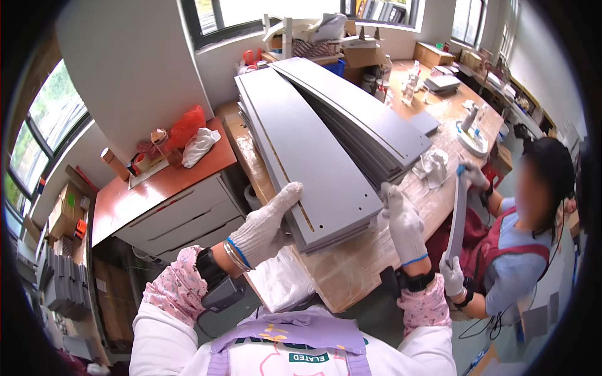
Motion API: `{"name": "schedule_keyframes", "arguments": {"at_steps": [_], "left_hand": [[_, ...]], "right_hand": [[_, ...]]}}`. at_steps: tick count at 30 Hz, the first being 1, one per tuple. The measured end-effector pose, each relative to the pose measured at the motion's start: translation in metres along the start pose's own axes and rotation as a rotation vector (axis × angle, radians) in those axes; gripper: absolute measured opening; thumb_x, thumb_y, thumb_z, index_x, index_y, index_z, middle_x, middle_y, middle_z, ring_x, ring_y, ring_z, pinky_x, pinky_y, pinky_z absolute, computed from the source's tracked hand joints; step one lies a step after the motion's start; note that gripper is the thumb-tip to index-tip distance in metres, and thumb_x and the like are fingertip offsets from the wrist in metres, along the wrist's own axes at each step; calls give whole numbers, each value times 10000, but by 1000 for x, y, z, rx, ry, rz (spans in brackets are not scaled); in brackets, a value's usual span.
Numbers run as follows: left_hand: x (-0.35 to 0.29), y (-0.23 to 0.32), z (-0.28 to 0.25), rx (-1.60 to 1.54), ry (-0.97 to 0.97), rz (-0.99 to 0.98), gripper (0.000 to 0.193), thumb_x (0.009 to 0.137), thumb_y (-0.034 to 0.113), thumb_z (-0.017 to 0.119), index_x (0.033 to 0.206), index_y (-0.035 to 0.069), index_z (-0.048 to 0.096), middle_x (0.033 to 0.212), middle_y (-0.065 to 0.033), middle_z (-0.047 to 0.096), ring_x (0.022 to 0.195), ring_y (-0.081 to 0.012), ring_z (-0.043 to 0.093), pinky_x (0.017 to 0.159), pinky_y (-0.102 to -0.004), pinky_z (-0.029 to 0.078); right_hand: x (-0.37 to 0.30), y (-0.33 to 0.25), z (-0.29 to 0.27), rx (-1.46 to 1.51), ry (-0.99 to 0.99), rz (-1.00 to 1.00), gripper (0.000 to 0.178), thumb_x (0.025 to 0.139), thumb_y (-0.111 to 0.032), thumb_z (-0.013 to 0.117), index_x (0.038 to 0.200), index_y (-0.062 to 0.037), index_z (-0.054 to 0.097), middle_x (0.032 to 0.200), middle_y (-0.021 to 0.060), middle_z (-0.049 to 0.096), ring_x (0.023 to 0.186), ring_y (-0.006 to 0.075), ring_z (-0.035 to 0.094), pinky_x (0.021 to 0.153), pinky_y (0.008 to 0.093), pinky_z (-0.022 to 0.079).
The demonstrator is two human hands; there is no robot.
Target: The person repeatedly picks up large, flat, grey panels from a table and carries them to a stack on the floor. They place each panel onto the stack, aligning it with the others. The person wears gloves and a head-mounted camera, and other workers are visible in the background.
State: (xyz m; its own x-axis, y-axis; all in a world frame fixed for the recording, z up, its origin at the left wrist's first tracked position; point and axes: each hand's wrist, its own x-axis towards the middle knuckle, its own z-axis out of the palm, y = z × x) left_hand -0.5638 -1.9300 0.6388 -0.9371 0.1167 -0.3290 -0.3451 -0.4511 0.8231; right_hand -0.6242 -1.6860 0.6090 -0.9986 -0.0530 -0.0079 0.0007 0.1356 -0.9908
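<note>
At the far left, a bunch of gray parts (66, 285) stands close together. Then comes a low cabinet (150, 203) with a red top and light drawers. A red bag (188, 124) and a white cloth (202, 147) lie on it.

In the middle, the left hand (266, 229), in a white glove, is at the left edge of the top board (307, 150). Its thumb lies on top, near a long thin slot (276, 161). The other fingers are partly hidden, so I can't tell how tight it holds. The board is long, flat and gray, on top of the left pile on the bench (351, 282). A second pile (351, 109) lies just to its right. Their far ends sit close, and their near ends spread apart.

The right hand (403, 219), gloved too, is by the board's near right corner. I can't tell if it grips. The two hands are well apart, one on each side.

That wide hold looks good for a long board. I think both sides should be held evenly and kept level, with no sliding, since rubbing could scratch the gray face. Fingers should keep out from between boards.

At the right, a crumpled cloth (433, 168) lies on the bench, and a co-worker (514, 269) holds a gray strip (461, 207).
</note>
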Motion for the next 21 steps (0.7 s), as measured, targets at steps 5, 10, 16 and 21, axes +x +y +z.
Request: {"name": "schedule_keyframes", "arguments": {"at_steps": [5, 10, 16, 21], "left_hand": [[-1, -6, 1, -9, -17, -32, 562, 907, 478, 565, 1280, 67, 471, 1154, -98, 587, 1018, -227, 621, 840, -437, 539], [3, -9, 13, -115, -98, 27, 614, 941, 522, 453, 1369, 90, 371, 1323, -121, 480, 1228, -263, 482, 1000, -475, 426], [0, -5, 13, -118, -12, 36, 636, 906, 527, 511, 1344, 83, 392, 1299, -132, 493, 1180, -274, 519, 982, -471, 448], [-2, -12, 13, -157, 37, 53, 639, 888, 516, 551, 1323, 69, 413, 1251, -130, 531, 1138, -254, 553, 966, -436, 469]], "right_hand": [[0, 39, -18, -292, -180, -371, 511, 980, -446, 431, 1189, -7, 591, 1031, 88, 633, 823, 160, 604, 732, 272, 507], [-4, 21, -3, 175, -252, 126, 563, 958, -511, 440, 1117, 2, 608, 839, 59, 563, 752, 157, 583, 721, 292, 521], [-5, 21, 3, 60, -352, 19, 632, 957, -560, 380, 1139, 7, 592, 840, 109, 572, 779, 166, 579, 732, 303, 518], [27, 17, 1, -218, -453, 118, 654, 963, -570, 320, 1165, -15, 601, 1003, 196, 644, 945, 259, 635, 821, 353, 492]]}}
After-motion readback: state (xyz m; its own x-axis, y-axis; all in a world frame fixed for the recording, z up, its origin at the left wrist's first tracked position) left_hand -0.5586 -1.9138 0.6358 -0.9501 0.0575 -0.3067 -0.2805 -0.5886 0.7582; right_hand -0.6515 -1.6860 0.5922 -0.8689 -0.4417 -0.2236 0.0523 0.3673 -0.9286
